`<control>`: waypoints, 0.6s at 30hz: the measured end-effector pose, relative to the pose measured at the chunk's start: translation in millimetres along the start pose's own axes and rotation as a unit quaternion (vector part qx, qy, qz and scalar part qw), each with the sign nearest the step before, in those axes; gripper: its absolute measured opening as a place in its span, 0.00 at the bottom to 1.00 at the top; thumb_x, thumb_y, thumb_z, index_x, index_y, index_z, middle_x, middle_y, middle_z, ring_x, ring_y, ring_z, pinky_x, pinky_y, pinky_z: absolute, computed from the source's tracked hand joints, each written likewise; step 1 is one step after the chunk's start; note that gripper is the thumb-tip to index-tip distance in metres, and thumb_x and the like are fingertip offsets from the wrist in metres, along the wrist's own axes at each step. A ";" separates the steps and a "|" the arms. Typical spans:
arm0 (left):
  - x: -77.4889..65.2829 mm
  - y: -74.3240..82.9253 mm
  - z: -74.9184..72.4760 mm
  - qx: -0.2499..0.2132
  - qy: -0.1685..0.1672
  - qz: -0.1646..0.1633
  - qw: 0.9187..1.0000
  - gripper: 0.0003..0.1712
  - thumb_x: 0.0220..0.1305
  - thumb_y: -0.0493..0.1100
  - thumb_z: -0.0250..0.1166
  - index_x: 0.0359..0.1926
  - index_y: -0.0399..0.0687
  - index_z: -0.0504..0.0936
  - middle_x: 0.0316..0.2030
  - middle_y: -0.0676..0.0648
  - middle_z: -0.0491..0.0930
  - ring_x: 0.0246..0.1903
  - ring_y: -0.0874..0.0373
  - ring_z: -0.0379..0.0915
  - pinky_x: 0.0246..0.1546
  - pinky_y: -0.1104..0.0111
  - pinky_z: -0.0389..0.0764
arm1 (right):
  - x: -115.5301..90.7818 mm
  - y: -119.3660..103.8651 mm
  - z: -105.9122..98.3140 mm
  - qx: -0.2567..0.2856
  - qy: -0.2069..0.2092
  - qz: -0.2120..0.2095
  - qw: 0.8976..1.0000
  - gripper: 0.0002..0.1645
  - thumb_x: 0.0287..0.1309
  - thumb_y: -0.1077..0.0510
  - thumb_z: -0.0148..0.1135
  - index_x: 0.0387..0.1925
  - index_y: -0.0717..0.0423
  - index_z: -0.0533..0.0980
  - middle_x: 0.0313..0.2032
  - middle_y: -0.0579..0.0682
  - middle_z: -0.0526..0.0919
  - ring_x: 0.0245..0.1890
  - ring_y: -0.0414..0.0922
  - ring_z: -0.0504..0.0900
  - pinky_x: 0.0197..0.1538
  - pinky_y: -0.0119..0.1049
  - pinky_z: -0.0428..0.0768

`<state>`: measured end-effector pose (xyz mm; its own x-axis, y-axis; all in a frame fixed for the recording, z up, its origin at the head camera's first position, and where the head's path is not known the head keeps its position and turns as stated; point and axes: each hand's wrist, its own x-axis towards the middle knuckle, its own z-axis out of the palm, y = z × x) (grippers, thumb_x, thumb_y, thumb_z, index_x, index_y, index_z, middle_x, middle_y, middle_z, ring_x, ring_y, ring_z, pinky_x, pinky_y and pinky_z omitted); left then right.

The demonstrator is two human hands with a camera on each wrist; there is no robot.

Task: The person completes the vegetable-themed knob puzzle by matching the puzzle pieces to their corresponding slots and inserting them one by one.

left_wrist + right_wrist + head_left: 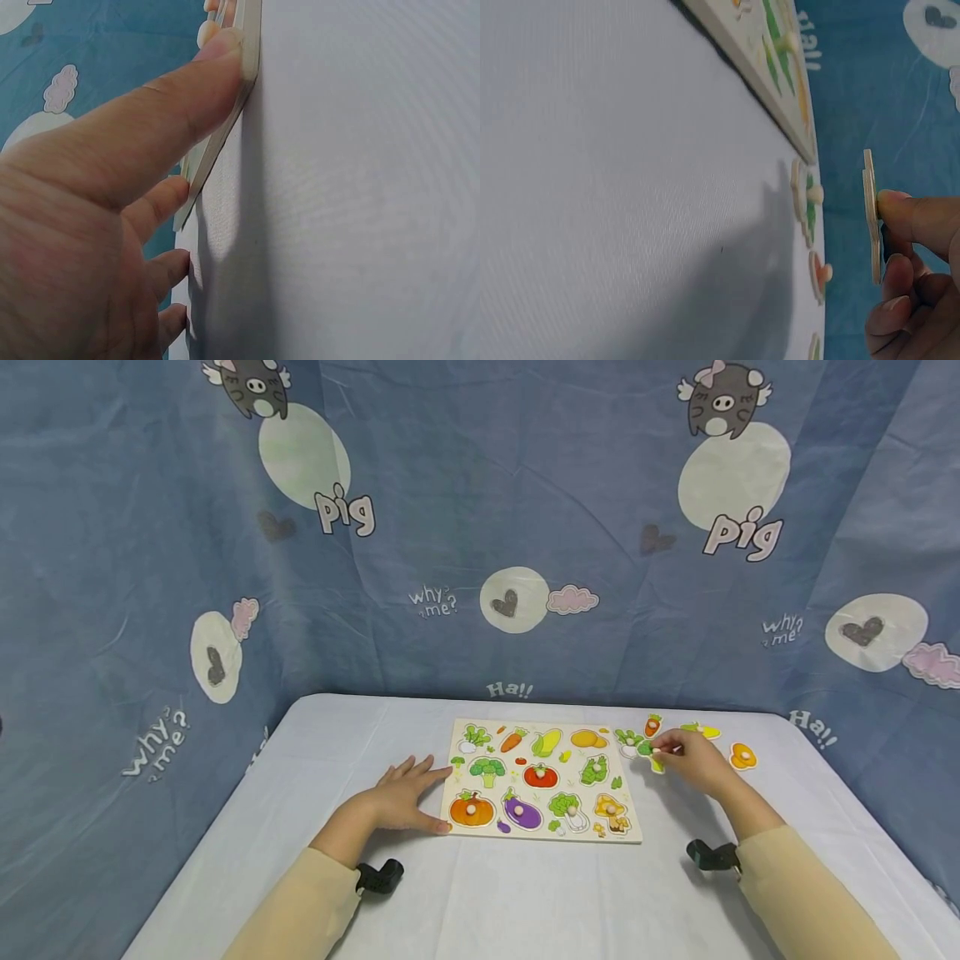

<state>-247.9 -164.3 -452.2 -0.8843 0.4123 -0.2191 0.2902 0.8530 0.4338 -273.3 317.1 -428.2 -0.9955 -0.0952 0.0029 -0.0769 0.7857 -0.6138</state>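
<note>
A wooden vegetable puzzle board (540,781) lies flat on the table. My left hand (405,797) rests at its left edge, fingers spread; in the left wrist view the thumb (180,101) presses the board's edge (217,142). My right hand (693,760) pinches a green broccoli puzzle piece (649,753) just right of the board. In the right wrist view that piece (871,217) is seen edge-on, raised off the table, with thumb and fingers at its back. Knobbed pieces such as the tomato (541,776) and eggplant (522,811) sit in the board.
Beyond the right hand lie loose pieces: a white radish (627,739), a carrot (653,725), a yellow corn (705,731) and an orange-yellow piece (743,756). White cloth covers the table (540,893). A blue patterned curtain (465,527) hangs behind and beside it.
</note>
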 end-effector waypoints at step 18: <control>0.6 2.2 -0.3 0.002 0.001 -0.013 1.000 0.58 0.45 0.65 0.77 0.76 0.57 0.63 0.77 0.39 0.51 0.76 0.36 0.37 0.74 0.41 0.40 | -10.0 -22.2 9.4 0.007 -0.008 -0.037 0.999 0.11 0.65 0.60 0.65 0.46 0.62 0.81 0.37 0.52 0.82 0.34 0.48 0.74 0.34 0.37 0.76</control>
<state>-247.9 -162.3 -451.1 -0.8922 0.3898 -0.2282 0.2690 0.8644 0.4248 -261.0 294.9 -422.0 -0.9859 -0.1634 0.0363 -0.1501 0.7670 -0.6239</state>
